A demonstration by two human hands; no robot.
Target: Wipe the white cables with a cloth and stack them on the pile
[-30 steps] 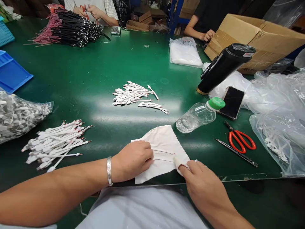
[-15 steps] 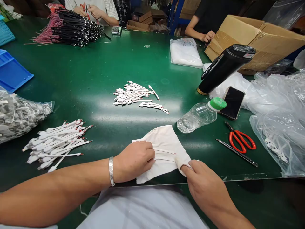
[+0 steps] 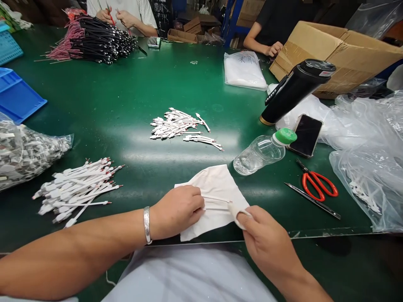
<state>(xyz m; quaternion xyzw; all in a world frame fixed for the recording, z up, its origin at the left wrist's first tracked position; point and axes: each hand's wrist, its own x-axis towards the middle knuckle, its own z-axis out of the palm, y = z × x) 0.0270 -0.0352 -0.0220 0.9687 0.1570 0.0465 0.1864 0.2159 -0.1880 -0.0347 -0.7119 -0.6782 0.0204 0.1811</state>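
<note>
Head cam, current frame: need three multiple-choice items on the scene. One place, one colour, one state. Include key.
1. Where do the red-handled scissors lie?
A. Inside the cardboard box
B. On the green workbench
C. In the blue tray

2. What colour is the cap of the plastic bottle?
A. Green
B. Blue
C. Red

3. What is the person's right hand doing with the white cloth?
A. Lying apart from it
B. Holding scissors over it
C. Gripping a gathered corner of it

Key:
1. B, the scissors lie directly on the bench surface.
2. A, the cap shows green.
3. C, the fingers hold the cloth's bunched corner.
</note>
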